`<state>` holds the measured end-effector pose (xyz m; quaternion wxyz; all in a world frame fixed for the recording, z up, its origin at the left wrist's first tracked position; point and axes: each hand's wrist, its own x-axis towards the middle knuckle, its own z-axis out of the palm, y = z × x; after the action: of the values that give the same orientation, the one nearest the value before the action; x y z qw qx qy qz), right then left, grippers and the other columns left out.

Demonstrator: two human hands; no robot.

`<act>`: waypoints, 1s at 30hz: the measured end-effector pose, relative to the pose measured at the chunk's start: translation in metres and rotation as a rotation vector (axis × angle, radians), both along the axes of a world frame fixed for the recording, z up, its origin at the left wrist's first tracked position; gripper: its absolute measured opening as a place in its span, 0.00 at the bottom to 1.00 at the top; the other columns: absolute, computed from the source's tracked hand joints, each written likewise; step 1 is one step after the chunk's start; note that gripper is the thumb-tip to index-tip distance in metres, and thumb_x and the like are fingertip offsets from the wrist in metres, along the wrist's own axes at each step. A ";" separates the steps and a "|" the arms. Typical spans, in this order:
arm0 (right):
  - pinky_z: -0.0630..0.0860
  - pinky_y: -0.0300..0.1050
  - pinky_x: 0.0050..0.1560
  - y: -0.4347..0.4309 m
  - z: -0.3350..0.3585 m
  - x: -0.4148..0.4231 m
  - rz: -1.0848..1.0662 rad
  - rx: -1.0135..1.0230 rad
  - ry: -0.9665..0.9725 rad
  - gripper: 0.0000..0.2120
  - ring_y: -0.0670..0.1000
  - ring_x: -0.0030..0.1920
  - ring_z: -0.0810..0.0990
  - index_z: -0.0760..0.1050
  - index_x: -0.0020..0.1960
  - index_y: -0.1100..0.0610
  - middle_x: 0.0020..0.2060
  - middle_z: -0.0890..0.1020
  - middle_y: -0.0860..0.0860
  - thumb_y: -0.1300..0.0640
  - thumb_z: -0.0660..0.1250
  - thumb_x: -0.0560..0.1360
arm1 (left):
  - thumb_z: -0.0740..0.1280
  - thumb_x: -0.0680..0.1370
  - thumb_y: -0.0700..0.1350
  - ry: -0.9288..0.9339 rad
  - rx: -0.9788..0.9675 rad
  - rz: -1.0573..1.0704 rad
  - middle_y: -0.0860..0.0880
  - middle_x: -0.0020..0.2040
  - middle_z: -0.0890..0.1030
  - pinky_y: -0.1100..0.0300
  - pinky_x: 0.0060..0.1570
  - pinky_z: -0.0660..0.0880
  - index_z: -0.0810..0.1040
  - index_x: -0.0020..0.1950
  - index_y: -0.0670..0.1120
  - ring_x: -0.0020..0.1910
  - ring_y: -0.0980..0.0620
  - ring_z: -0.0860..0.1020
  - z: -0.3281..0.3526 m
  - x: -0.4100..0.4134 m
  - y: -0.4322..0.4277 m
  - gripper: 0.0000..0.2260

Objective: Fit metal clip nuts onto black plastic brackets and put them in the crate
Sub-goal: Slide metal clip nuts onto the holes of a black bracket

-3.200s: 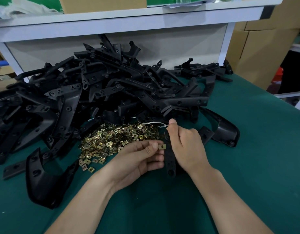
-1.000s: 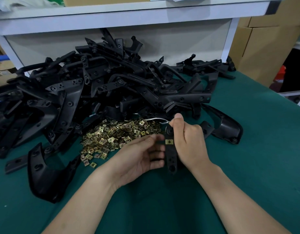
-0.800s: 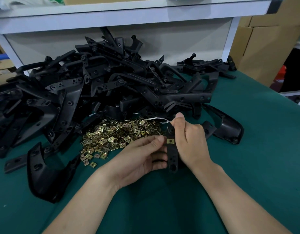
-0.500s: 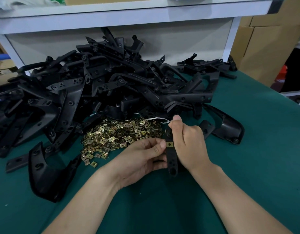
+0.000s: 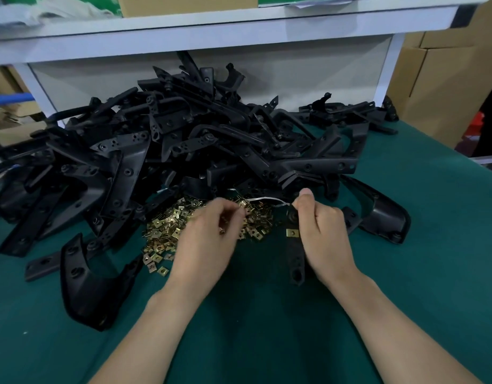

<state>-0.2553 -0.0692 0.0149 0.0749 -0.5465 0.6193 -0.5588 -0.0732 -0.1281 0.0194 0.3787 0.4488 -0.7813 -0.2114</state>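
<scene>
The bracket (image 5: 294,253) stands upright on the green desk (image 5: 405,273), one brass clip nut (image 5: 292,233) already seated on its edge, the right hand (image 5: 323,234) wrapped closed around it. The left hand (image 5: 208,242), blurred, curls over the clip nut heap (image 5: 170,231); whether it has pinched one, I cannot tell. Best to take a single nut, open side leading, and press it square over the next hole.

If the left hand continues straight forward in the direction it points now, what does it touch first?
Most likely the pile of brass clip nuts: the left hand is already over it, fingers curled. Height above it is unclear.
</scene>
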 end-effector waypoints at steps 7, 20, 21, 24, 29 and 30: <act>0.61 0.48 0.27 -0.001 0.002 0.000 -0.021 0.066 -0.052 0.28 0.47 0.22 0.59 0.57 0.27 0.53 0.18 0.61 0.46 0.51 0.54 0.86 | 0.58 0.79 0.65 -0.561 -0.106 0.117 0.53 0.67 0.71 0.51 0.67 0.62 0.75 0.67 0.54 0.66 0.48 0.66 -0.015 0.011 -0.014 0.23; 0.74 0.58 0.37 0.000 0.005 0.001 -0.033 0.111 -0.081 0.30 0.57 0.24 0.66 0.60 0.27 0.58 0.19 0.63 0.47 0.48 0.53 0.86 | 0.65 0.81 0.51 -0.255 -0.248 0.096 0.54 0.50 0.77 0.55 0.55 0.67 0.77 0.52 0.50 0.52 0.50 0.71 -0.004 0.006 -0.008 0.06; 0.73 0.58 0.36 0.000 0.004 0.001 -0.034 0.110 -0.079 0.30 0.56 0.24 0.65 0.60 0.27 0.58 0.19 0.63 0.48 0.48 0.53 0.86 | 0.65 0.81 0.51 -0.149 -0.221 0.074 0.55 0.49 0.77 0.58 0.54 0.68 0.77 0.52 0.51 0.50 0.52 0.72 -0.002 0.005 -0.006 0.05; 0.65 0.49 0.29 -0.001 0.002 -0.001 -0.042 0.073 -0.066 0.29 0.47 0.22 0.61 0.57 0.26 0.54 0.18 0.62 0.46 0.50 0.54 0.86 | 0.65 0.81 0.53 0.188 -0.001 0.000 0.59 0.44 0.80 0.70 0.44 0.71 0.76 0.50 0.57 0.47 0.60 0.77 0.005 -0.002 0.001 0.01; 0.58 0.43 0.28 -0.004 0.002 -0.006 -0.084 0.036 -0.064 0.28 0.48 0.21 0.60 0.55 0.27 0.52 0.17 0.62 0.46 0.52 0.54 0.86 | 0.63 0.82 0.55 0.095 0.097 -0.021 0.62 0.50 0.79 0.78 0.47 0.69 0.78 0.56 0.59 0.52 0.68 0.75 -0.004 -0.006 0.002 0.06; 0.59 0.44 0.29 -0.004 0.001 -0.007 -0.093 0.034 -0.061 0.29 0.48 0.21 0.61 0.55 0.27 0.52 0.17 0.62 0.46 0.51 0.54 0.86 | 0.62 0.82 0.54 0.041 0.068 0.003 0.62 0.51 0.78 0.77 0.47 0.69 0.79 0.57 0.57 0.52 0.67 0.75 -0.007 -0.004 0.000 0.08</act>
<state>-0.2620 -0.0735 0.0163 0.0770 -0.4983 0.6509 -0.5676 -0.0776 -0.1277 0.0124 0.3793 0.4581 -0.7652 -0.2466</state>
